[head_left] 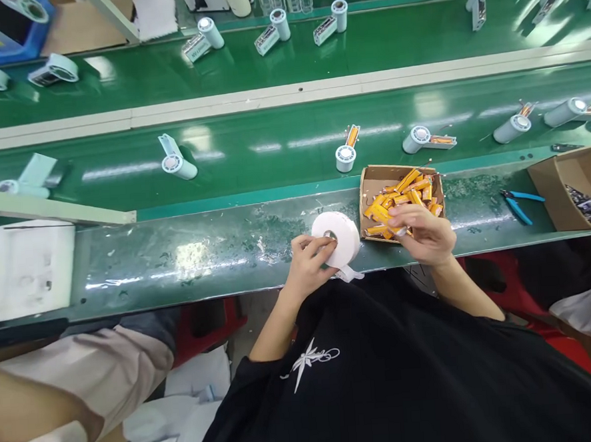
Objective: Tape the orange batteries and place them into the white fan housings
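My left hand (311, 263) grips a roll of white tape (344, 235), with the fingers at its core and a loose tail (349, 274) hanging at the bottom. To the right of the roll, my right hand (426, 231) is over a small cardboard box (366, 188). Its thumb and fingers pinch a yellow-orange wrapped battery (384, 215) at one end. Several more of these batteries (413, 187) lie jumbled in the box, some with thin wire ends showing. My fingers partly hide the box's near right part.
On the green conveyor (262, 173) behind stand several pale blue cylindrical housings (346, 158), some with orange batteries. Blue-handled cutters (519, 206) and another cardboard box (548, 182) are at right. A white tray (28, 270) lies left. People sit on both sides.
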The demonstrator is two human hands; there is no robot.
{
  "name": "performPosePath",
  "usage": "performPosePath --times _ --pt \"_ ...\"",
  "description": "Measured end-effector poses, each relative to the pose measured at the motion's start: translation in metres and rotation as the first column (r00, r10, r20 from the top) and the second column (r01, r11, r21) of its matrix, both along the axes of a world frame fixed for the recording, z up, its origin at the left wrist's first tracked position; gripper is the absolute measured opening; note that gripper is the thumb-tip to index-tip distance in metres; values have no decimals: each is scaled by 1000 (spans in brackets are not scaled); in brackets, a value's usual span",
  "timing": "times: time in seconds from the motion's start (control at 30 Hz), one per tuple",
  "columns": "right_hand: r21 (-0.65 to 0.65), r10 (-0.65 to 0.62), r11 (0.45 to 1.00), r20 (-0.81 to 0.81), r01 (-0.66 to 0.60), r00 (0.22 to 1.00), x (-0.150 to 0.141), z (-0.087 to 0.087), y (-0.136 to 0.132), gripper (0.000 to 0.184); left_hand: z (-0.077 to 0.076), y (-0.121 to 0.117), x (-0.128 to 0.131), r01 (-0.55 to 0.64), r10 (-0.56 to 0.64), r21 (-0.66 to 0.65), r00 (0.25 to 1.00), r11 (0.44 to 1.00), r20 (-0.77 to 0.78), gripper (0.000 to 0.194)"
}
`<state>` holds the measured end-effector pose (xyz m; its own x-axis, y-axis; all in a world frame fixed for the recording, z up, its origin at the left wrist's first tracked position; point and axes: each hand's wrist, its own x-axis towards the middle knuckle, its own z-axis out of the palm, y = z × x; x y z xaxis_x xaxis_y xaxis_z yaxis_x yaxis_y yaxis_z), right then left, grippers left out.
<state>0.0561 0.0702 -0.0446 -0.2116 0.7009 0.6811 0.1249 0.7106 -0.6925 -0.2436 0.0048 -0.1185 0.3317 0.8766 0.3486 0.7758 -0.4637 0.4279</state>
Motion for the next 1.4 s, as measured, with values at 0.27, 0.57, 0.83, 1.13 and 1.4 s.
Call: performPosePath --times 0.27,0.57,0.83,1.13,1.4 --pt "72 -43 997 212 28 976 -4 -10 -1 7 9 -3 0 87 -87 -56 996 995 6 31" --pt "-199 106 972 -110 -127 988 -30 -36 -26 19 10 -5 1 -30 33 176 999 984 -10 25" --pt "-833 120 530 -112 -159 986 -28 -31 -7 66 13 1 -7 21 -2 167 993 986 -116 33" --pt "-711 -243 703 -229 8 943 -51 -22 13 86 21 5 13 39 -5 225 989 974 -148 52" --pt "-705 -304 707 -387 -67 871 -12 -19 28 53 40 -13 2 366 -367 -28 929 930 -52 50"
